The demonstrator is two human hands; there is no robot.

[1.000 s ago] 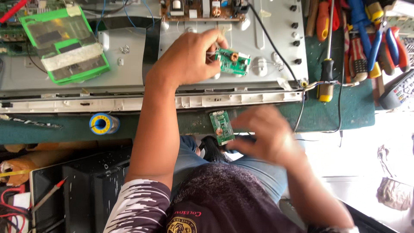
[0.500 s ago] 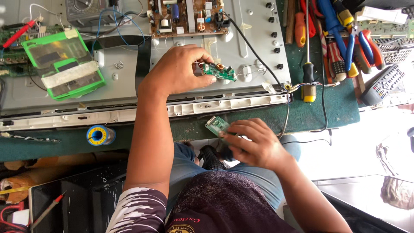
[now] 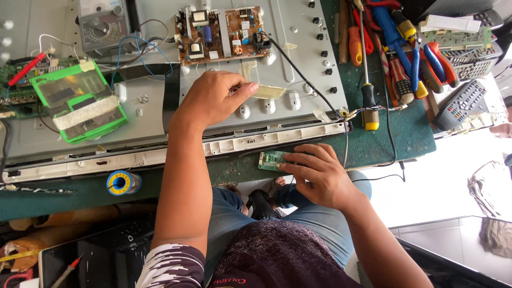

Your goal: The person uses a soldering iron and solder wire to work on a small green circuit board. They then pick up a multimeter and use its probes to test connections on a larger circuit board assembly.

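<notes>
- The metal panel (image 3: pixel 298 48) lies flat along the bench (image 3: pixel 405 128) front edge.
- The left hand (image 3: pixel 213 98) pinches thin wires (image 3: pixel 242 89) on the panel.
- The right hand (image 3: pixel 317 176) pinches a small green board (image 3: pixel 271 160) at the bench's front edge.

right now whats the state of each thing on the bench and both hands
left hand: fingers pinched, resting on the grey metal panel
right hand: gripping the small green board at the bench edge
brown circuit board: lying flat on the panel, wires attached
yellow-handled screwdriver: lying loose on the green mat
solder spool: lying flat
</notes>
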